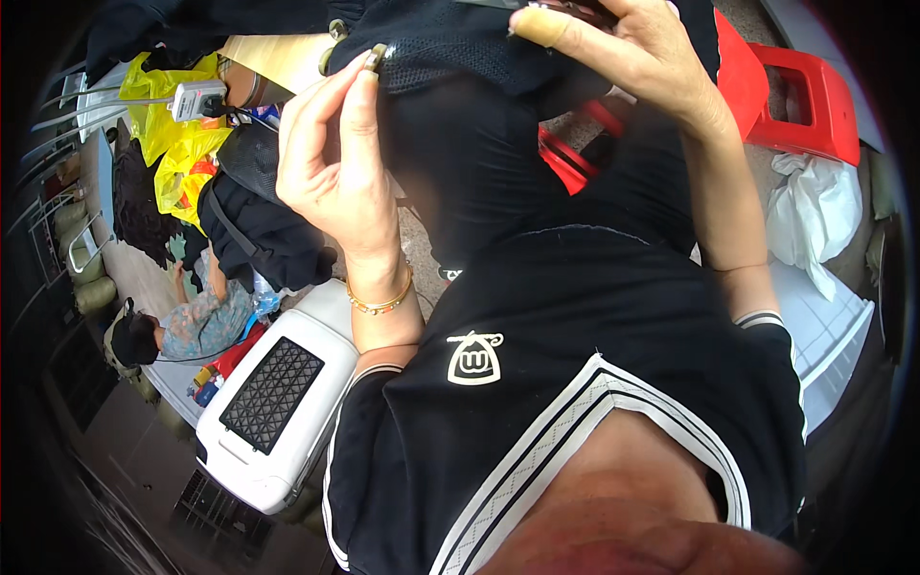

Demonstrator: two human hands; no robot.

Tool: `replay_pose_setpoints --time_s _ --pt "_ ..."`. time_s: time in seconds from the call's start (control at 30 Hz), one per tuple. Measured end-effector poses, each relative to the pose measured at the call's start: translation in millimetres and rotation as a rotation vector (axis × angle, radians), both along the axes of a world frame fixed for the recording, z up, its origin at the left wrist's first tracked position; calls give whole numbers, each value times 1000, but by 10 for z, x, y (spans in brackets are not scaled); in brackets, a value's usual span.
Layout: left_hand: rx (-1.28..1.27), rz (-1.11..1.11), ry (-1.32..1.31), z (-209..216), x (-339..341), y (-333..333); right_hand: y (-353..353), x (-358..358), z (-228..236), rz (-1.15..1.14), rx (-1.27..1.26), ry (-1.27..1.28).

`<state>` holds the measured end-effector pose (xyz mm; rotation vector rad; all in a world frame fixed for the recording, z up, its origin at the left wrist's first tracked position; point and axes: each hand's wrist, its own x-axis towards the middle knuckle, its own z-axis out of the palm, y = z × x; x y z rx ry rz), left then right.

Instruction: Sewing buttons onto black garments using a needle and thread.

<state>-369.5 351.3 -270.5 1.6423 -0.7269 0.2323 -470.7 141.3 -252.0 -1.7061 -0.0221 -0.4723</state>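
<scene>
My left hand (335,163) is raised at the upper left, its thumb and index finger pinched on a small brass-coloured piece (380,52). Beside that pinch, black mesh fabric (446,62) spreads over my dark-clad legs. My right hand (644,59) is at the top right, with a yellowish wrap (539,26) round its thumb. Its fingers are closed around a dark tool (586,11) with a thin metallic part, mostly cut off by the upper edge, so its kind is unclear. The two hands are well apart.
A red plastic stool (834,110) and a white bag (815,211) are at the right. On the left lie yellow bags (172,144), a white power adapter (198,100) and dark cloth (254,225). Nearer stands a white case (273,412); another person (196,321) sits beyond it.
</scene>
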Motion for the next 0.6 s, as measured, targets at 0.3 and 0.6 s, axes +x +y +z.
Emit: replay_pose_setpoints --time_s 0.3,0.6 --pt "-30 -65 78 -7 93 4 -176 283 253 97 -713 -197" --pt "-69 -74 122 -29 89 -7 -212 383 250 207 -604 -229"
